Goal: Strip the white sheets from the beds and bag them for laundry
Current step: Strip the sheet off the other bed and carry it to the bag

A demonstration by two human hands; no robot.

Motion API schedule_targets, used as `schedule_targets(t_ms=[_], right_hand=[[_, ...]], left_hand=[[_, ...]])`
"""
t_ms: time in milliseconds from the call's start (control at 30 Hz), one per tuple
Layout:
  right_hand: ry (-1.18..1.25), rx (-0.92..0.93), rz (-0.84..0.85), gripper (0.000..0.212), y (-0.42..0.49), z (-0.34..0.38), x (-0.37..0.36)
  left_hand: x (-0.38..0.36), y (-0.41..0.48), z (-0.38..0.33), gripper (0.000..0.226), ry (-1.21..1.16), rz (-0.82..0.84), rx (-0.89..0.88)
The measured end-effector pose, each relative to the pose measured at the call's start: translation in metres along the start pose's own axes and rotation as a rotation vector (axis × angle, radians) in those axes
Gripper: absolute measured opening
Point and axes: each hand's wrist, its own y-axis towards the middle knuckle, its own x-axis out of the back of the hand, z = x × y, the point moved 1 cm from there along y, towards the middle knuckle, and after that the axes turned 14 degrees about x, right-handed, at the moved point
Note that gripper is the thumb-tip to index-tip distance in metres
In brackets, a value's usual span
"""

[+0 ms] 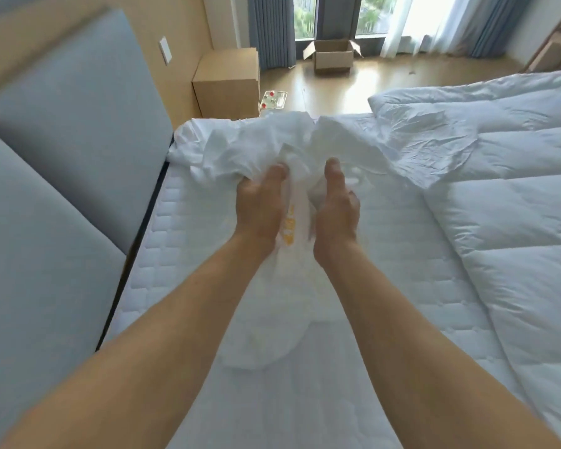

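Head view: both hands are out in front over the bed, side by side and close together. The left hand grips a fold of the crumpled white sheet, and the right hand curls round another white wad, most likely the same sheet, though it could be the rim of the thin bag with yellow print that lies between the forearms. The sheet is bunched at the far end of the bare quilted mattress, just beyond the fingertips, and its heap spreads left to right, from the grey headboard toward the duvet on the right. The bag's long axis runs near to far, with its far end at the hands. Neither hand is clearly nearer to the heap. So the sheet probably has to come toward the near side, along the bag's length. An open cardboard box sits far off by the window.
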Motion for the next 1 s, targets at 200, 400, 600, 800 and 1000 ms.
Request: schedule_targets(t_ms=[200,400,600,800,1000], right_hand=[[-0.686,-0.330,0.033,0.063,-0.107,-0.108,0.075],[-0.991,-0.444,0.340,0.050,-0.212,-0.175,0.130],[-1.071,-0.344,0.335,0.046,-0.232,-0.172,0.129],[-1.336,0.287,0.444,0.100,-0.204,-0.181,0.139],[-1.552,-0.065,0.973,0.071,-0.198,-0.259,0.177]], left_hand=[[0.080,-0.073,0.141,0.040,0.379,-0.292,0.447],[0.173,-0.139,0.245,0.025,0.542,-0.276,0.713],[0.197,-0.153,0.243,0.058,0.716,-0.364,0.599],[0.173,-0.100,0.231,0.073,1.429,-0.128,0.062],[0.206,-0.082,0.313,0.061,1.680,0.188,0.375]])
